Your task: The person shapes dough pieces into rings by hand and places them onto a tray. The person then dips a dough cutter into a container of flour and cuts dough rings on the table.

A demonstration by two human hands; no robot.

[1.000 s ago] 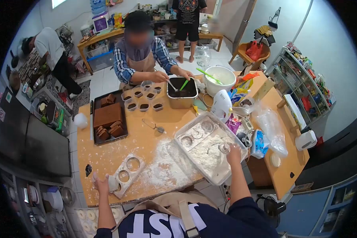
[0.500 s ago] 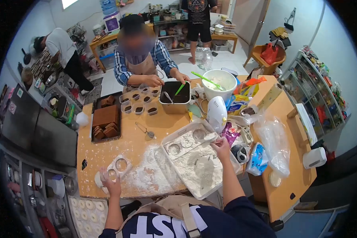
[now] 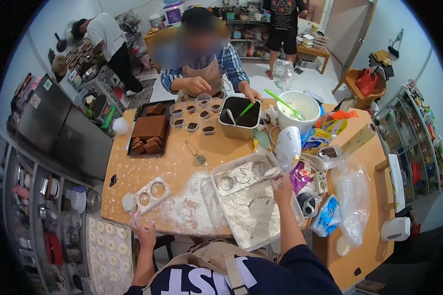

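My left hand is at the table's front edge, its fingers apart and holding nothing. Just beyond its fingertips lies a white mould with round holes, beside a round white disc. My right hand is closed on a small whitish round piece over the right rim of the flour tray. Inside that tray, loose flour fills the near part. A second holed mould rests floury across its far end.
Across the table a co-worker holds a dark-filled tub near small cups. Brown cake sits on a black tray. A hand mixer and blue packet stand right; ring-shaped dough lies lower left.
My left hand has drawn back from the mould toward me. My right hand stays at the tray with the whitish piece. The co-worker's hand has lifted near the cups, and the view has shifted.
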